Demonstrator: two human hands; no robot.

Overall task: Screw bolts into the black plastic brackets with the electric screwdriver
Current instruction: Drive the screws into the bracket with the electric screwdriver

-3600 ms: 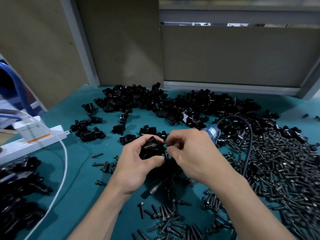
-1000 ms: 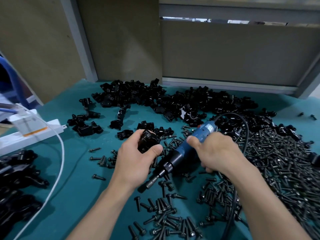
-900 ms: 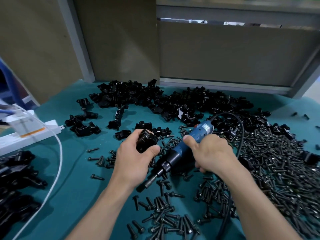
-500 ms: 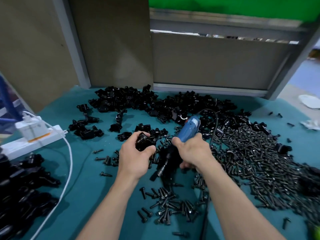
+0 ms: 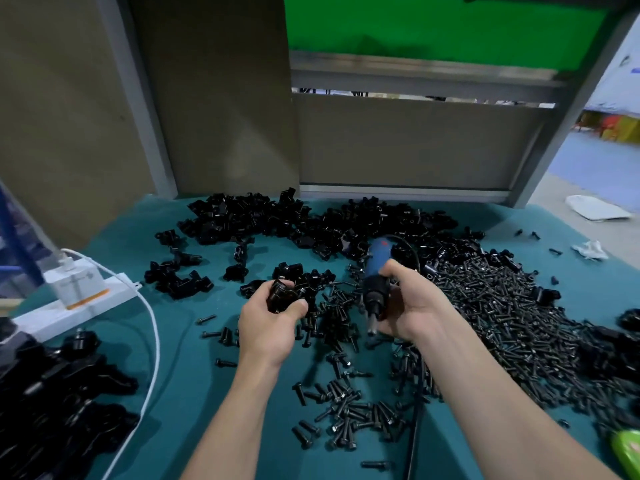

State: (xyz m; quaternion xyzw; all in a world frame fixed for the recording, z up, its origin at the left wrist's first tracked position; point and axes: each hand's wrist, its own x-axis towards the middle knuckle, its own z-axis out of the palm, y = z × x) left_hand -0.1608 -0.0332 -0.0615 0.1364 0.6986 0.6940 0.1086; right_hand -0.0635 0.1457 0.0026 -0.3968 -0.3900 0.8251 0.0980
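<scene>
Teal bench (image 5: 194,375), frame centre: left hand (image 5: 270,327) curls round bracket (image 5: 281,294), thumb across it. Right hand (image 5: 412,306) grips screwdriver (image 5: 375,282), bit down, just right of bracket, not touching. Bolts (image 5: 502,313) heaped right; bracket pile (image 5: 277,220) behind, upper centre.

My right hand (image 5: 412,306) has left the bracket (image 5: 282,294), taken up the screwdriver (image 5: 375,278), and swung it from slanting under my left hand (image 5: 270,327) to steeper, bit down, apart from it.
</scene>
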